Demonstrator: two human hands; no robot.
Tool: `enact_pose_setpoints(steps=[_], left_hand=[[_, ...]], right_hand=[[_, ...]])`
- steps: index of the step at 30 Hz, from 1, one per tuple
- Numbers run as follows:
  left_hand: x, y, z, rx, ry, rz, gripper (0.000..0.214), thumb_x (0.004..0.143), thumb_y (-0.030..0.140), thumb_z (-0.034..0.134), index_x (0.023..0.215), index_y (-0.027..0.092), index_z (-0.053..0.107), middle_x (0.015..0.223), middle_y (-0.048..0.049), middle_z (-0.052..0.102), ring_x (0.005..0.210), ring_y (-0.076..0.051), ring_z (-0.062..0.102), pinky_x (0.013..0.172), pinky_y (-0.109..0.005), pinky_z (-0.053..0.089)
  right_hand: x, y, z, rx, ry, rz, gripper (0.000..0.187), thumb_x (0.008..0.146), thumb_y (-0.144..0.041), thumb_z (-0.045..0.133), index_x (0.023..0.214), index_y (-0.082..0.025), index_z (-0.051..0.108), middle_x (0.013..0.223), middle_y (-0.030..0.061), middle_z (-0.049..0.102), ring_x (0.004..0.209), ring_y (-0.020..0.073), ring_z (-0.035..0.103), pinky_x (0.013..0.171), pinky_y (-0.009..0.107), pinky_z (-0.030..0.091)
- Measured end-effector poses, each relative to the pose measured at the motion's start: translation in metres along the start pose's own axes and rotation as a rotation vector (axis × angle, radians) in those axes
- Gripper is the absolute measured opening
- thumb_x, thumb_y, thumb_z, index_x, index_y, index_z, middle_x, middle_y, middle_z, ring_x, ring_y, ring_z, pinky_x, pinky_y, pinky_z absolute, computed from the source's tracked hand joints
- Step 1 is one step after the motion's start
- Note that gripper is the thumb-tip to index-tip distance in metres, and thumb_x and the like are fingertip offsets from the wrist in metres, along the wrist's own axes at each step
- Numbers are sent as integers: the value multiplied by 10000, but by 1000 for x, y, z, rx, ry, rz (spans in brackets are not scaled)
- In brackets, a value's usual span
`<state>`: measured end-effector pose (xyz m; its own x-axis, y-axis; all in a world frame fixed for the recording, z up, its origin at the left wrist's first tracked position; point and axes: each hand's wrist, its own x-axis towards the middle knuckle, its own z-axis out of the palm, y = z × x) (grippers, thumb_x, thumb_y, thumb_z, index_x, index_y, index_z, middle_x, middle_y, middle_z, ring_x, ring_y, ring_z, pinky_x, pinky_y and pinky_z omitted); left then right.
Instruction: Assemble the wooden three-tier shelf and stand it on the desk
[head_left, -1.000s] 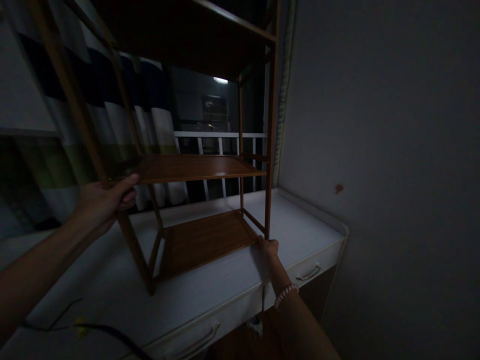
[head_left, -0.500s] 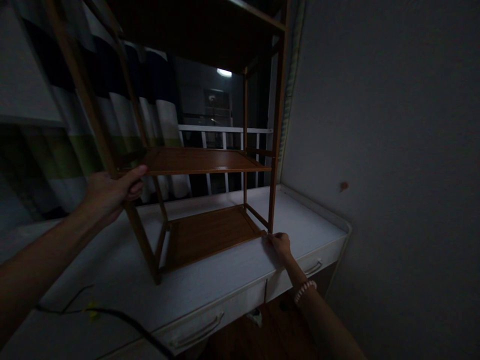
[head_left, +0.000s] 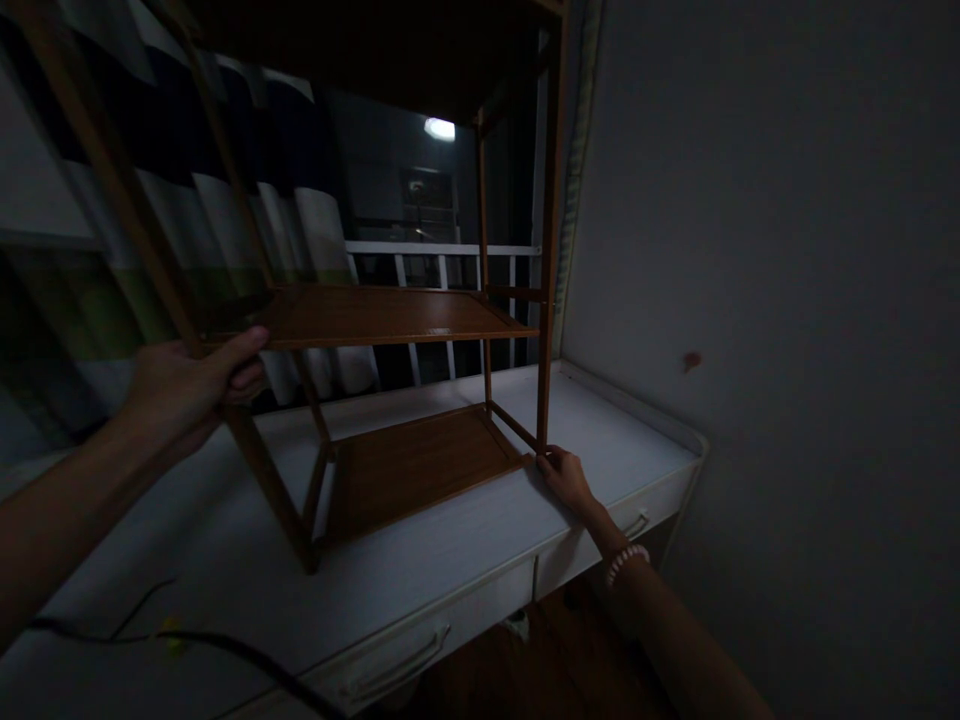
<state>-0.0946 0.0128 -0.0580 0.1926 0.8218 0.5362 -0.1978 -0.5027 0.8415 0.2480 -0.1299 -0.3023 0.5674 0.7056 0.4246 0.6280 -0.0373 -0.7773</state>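
Observation:
A brown wooden shelf rack (head_left: pixel 390 312) stands on a white desk (head_left: pixel 450 545), its top running out of view. My left hand (head_left: pixel 199 385) is wrapped round the front left post at the middle shelf, thumb over the shelf's edge. At the foot of the front right post, my right hand (head_left: pixel 566 480) pinches the post's lower end with its fingertips, close to the corner of the bottom board (head_left: pixel 420 470). A beaded bracelet (head_left: pixel 627 566) circles the right wrist. The palm side of both hands is hidden.
A dark cable (head_left: pixel 225 645) with a yellow bit crosses the desk's front left. Drawer handles (head_left: pixel 397 668) stick out below the desk edge. Behind the rack are a striped curtain (head_left: pixel 322 230) and a window with white bars (head_left: pixel 442 250). A grey wall (head_left: pixel 787 300) borders the right.
The rack's left side and my left hand have shifted slightly left in view. My right hand sits a little higher and farther right, at the post's foot. The view has moved slightly.

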Motion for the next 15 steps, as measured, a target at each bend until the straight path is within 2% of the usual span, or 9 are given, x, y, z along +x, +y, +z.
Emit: enact_pose_setpoints(steps=[5, 10, 15], left_hand=[[-2, 2, 2, -6, 40, 4, 218, 578, 166, 666, 594, 123, 453, 434, 71, 366, 315, -26, 312, 276, -137, 220], [-4, 4, 5, 15, 17, 22, 262, 605, 180, 654, 554, 141, 400, 409, 79, 334, 299, -24, 288, 269, -136, 205], [-3, 1, 3, -7, 9, 35, 258, 595, 189, 674, 586, 139, 420, 433, 80, 344, 304, -19, 292, 269, -132, 208]], right_hand=[[2, 1, 2, -95, -59, -31, 326, 796, -251, 409, 954, -68, 629, 821, 104, 660, 693, 162, 590, 613, 216, 404], [2, -2, 6, -212, -16, 17, 319, 800, -188, 392, 986, -46, 609, 856, 154, 652, 755, 187, 587, 657, 229, 382], [2, -5, 6, -235, 6, 27, 304, 815, -205, 390, 991, -74, 601, 829, 141, 656, 731, 187, 596, 625, 225, 375]])
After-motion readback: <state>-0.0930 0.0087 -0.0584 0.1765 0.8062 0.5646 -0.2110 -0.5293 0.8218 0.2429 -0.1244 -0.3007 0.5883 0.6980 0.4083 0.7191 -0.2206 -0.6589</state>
